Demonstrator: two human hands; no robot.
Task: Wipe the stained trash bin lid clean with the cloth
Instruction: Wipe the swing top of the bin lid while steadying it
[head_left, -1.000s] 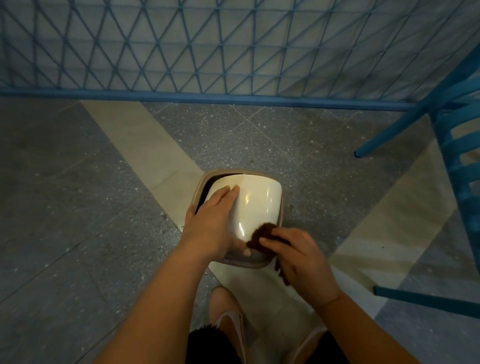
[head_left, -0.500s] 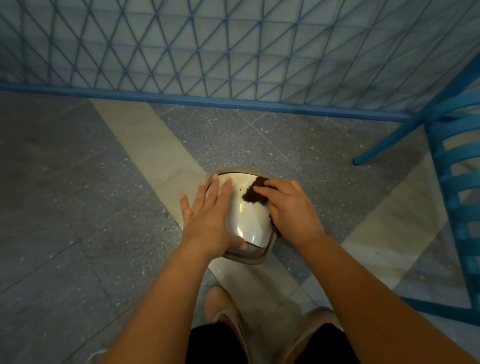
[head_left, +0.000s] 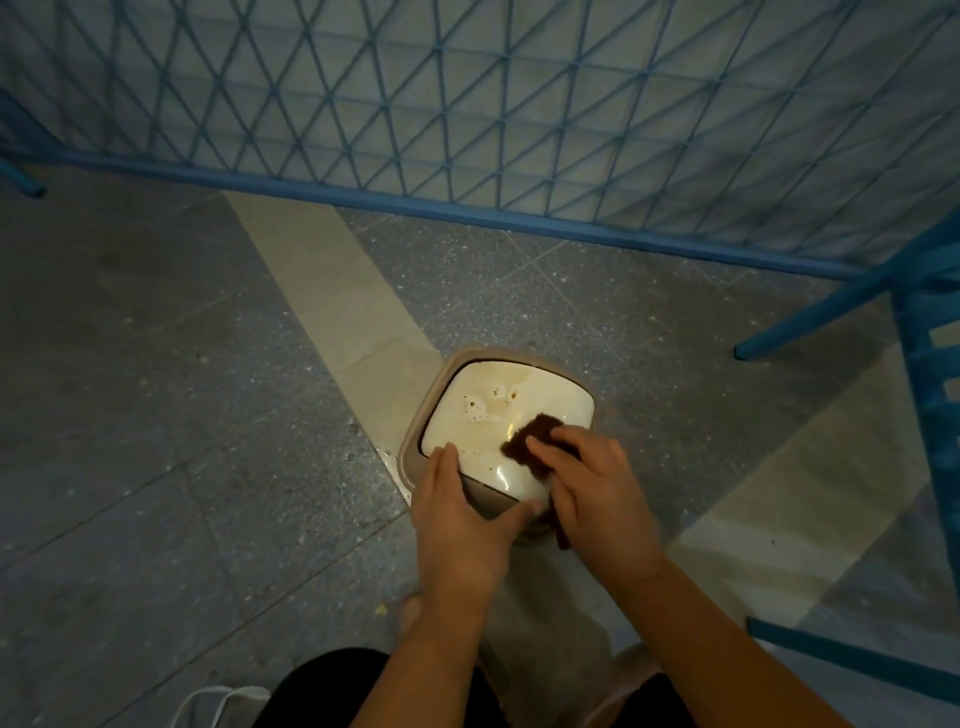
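On the speckled grey floor (head_left: 156, 415), at lower centre of the head view, stands a small trash bin (head_left: 415, 441) with a taupe rim, straddling a pale diagonal floor stripe (head_left: 332, 291). Its cream swing lid (head_left: 519, 410) faces upward and carries brownish stains with pale spots (head_left: 483, 408) on the far left part; a bright glare patch lies on the near part.

Left hand (head_left: 460, 525): fingers straight and held together, tips resting on the lid's near left edge, thumb stretched rightward along the bin's near rim. It holds nothing.

Right hand (head_left: 592, 493): fingers curled over a dark brown cloth (head_left: 530, 441), pressing it onto the right half of the lid. The cloth's far corner projects beyond the fingertips; another dark part of it shows beneath the hand at the bin's near right corner. Both bare forearms enter from the bottom edge.

Behind the bin, a blue lattice fence (head_left: 467, 104) with a solid blue bottom rail spans the upper frame. Blue chair (head_left: 924, 364) legs and rungs occupy the right edge. At the bottom edge appear dark clothing (head_left: 322, 691) and a thin white cord (head_left: 208, 701); a foot is dimly visible under the left forearm, too blurred for detail.
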